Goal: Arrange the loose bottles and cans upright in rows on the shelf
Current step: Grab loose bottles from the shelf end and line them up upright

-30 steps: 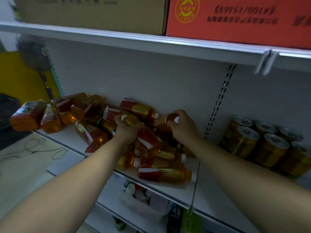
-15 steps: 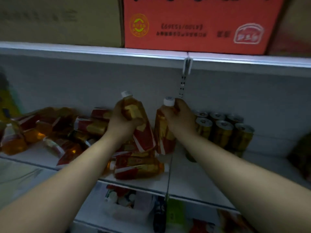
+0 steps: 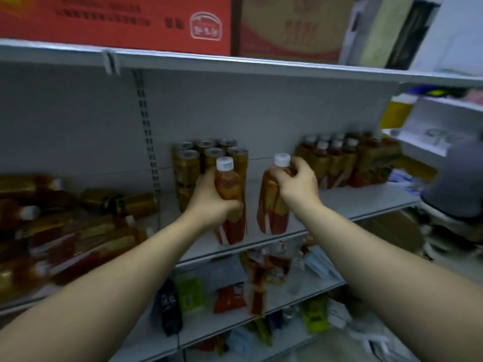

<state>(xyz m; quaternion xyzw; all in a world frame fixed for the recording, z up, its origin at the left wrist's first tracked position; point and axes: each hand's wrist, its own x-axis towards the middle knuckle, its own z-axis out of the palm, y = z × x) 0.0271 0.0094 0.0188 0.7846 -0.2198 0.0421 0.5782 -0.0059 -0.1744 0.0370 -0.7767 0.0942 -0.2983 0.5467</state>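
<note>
I'm standing bottles up. My left hand [image 3: 211, 202] wraps the left bottle [image 3: 230, 189]. My right hand [image 3: 298, 184] grips the right bottle [image 3: 273, 212] by its top. Both are near the front edge of the shelf [image 3: 339, 202]. Next, I think, they need lining up in a row.

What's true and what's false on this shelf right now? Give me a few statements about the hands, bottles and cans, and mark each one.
1. The left hand grips the left bottle, which is upright with a white cap. True.
2. The right hand is empty. False: it holds the right bottle near the neck.
3. The cans just behind the left hand lie on their sides. False: they stand upright.
4. A pile of bottles lies on its side at the left of the shelf. True.
5. The upper shelf holds nothing. False: a red box and other boxes sit on it.
</note>
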